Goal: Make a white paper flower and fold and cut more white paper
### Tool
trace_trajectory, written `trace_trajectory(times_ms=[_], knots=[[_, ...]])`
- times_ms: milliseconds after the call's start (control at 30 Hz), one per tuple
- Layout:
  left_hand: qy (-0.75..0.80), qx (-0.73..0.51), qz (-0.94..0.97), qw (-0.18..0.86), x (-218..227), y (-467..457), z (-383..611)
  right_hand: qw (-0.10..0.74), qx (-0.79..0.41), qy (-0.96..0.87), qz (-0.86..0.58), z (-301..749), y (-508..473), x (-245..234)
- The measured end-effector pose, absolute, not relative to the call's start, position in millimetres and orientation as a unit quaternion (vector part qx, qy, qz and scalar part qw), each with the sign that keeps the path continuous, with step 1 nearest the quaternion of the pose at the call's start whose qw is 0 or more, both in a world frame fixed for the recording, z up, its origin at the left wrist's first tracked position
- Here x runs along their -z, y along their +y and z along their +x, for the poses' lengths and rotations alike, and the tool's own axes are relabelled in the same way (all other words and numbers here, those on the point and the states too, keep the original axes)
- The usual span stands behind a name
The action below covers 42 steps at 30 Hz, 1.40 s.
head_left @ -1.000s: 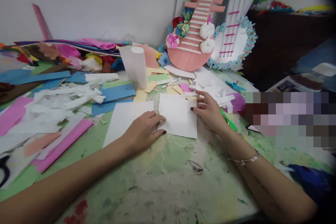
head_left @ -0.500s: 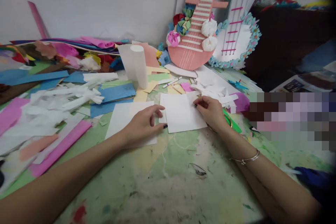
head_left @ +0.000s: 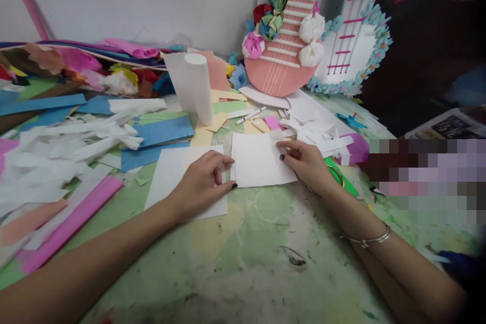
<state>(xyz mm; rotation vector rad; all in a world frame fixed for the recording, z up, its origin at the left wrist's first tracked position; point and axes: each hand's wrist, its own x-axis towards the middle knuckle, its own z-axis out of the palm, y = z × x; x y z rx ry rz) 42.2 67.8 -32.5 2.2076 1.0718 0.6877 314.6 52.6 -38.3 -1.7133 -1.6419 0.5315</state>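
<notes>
A small white square of paper (head_left: 258, 159) lies on the paint-stained green table (head_left: 266, 253). My left hand (head_left: 201, 182) pinches its left edge with curled fingers and rests on a larger white sheet (head_left: 170, 172). My right hand (head_left: 306, 162) grips the square's right edge, thumb on top. A thin bracelet (head_left: 366, 239) circles my right wrist.
An upright white paper roll (head_left: 199, 86) stands behind the sheets. Blue, pink and white paper strips (head_left: 76, 142) crowd the left side. A pink paper guitar (head_left: 284, 55) with paper flowers leans on the wall. A marker (head_left: 250, 115) and white scraps (head_left: 315, 126) lie near my right hand.
Both hands shifted the small white square slightly up and rightward on the table. The camera tilted, so the scene sits a little lower and to the right.
</notes>
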Motion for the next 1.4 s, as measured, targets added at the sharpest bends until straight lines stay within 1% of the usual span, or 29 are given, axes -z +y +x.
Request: trace_trajectory(times_ms=[433, 633, 767, 933, 1100, 1400], knots=[[0.348, -0.278, 0.865, 0.23, 37.8, 62.8, 41.3, 0.327, -0.209, -0.617, -0.685, 307.2, 48.3, 33.5], [0.288, -0.3, 0.897, 0.148, 45.2, 59.2, 43.0, 0.35, -0.212, -0.613, -0.676, 307.8, 50.5, 38.5], [0.269, -0.337, 0.894, 0.125, 47.8, 60.8, 44.6, 0.358, -0.2, -0.617, -0.671, 306.9, 51.6, 41.5], [0.266, -0.342, 0.894, 0.114, 45.9, 61.3, 42.7, 0.356, -0.195, -0.621, -0.671, 305.3, 50.5, 37.8], [0.288, -0.349, 0.885, 0.109, 42.4, 61.2, 41.9, 0.38, -0.176, -0.613, -0.67, 306.6, 50.4, 36.0], [0.333, -0.343, 0.862, 0.167, 35.9, 60.4, 43.7, 0.339, -0.158, -0.637, -0.674, 304.0, 49.8, 34.1]])
